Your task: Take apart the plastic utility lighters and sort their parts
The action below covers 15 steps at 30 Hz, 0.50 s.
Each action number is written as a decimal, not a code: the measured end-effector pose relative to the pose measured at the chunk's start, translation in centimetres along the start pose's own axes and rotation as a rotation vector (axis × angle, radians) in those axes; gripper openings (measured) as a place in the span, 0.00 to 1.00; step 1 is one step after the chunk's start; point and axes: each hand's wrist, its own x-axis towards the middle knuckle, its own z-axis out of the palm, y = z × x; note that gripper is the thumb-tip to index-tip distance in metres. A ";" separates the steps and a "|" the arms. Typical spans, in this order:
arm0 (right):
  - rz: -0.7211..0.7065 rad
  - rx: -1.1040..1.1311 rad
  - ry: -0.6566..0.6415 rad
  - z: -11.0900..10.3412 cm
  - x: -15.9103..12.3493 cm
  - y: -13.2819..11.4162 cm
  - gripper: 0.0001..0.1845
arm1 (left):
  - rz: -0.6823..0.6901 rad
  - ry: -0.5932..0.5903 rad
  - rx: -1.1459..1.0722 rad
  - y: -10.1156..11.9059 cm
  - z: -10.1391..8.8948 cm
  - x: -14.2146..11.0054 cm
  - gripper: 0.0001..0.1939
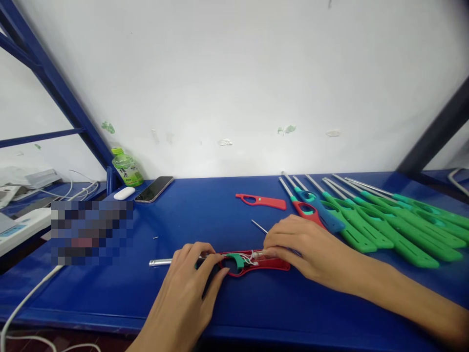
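An opened red gas lighter (271, 264) lies on the blue table, its inside facing up. White wires and a green trigger (240, 261) show in the shell, and a metal tube (160, 262) sticks out to the left. My left hand (194, 274) is closed round the tube end of the shell, thumb and fingertips at the trigger loop. Over the handle end, my right hand (293, 242) pinches a small translucent part (261, 253) by the wires; its fingers partly hide it. A thin metal rod (258, 226) reaches out behind my right hand.
The matching red half-shell (271, 202) lies farther back. Several green lighters (381, 227), with a blue one (331, 217) and a red one (307, 210), fill the right side. A phone (154, 189), white case (124, 193) and green bottle (128, 168) stand back left, near white cables.
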 end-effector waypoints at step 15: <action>0.203 -0.503 0.050 0.2 1.4 7.0 0.20 | -0.072 0.199 0.036 -4.7 -2.3 0.8 0.08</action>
